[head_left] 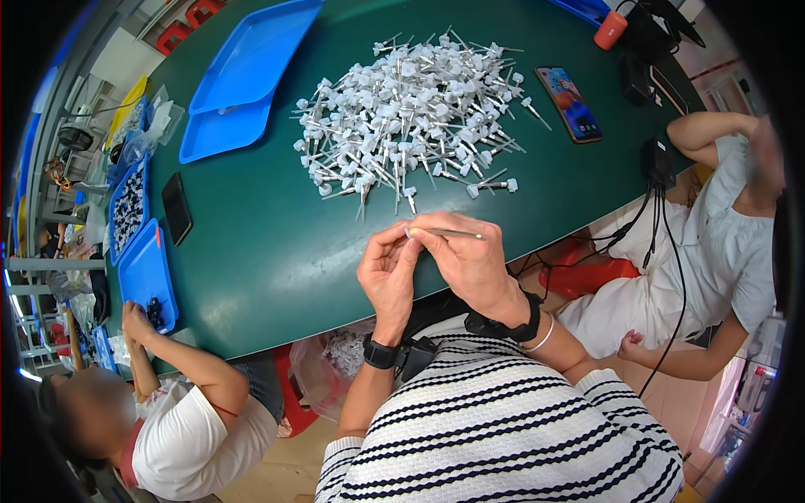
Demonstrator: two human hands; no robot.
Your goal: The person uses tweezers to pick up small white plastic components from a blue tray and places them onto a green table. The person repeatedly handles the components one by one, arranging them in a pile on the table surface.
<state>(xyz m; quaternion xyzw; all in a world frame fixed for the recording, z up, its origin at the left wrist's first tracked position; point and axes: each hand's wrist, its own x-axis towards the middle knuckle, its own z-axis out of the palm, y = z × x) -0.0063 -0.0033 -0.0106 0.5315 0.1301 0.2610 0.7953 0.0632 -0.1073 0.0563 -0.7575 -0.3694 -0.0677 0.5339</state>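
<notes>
Hands, left hand (388, 272) and right hand (470, 260), pinched shut on a thin metal pin (449, 233) above green table (277, 243), white pin pile (411, 117), blue trays (243, 75) and phone (569, 103) beyond.

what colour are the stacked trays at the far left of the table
Bright blue, both stacked trays, on the dark green table; seen in the head view.

I see bare green table (277, 251) at nine o'clock of my hands, up to the black phone (176, 208). At twelve o'clock the big heap of white pins (407, 117) blocks my way.
</notes>
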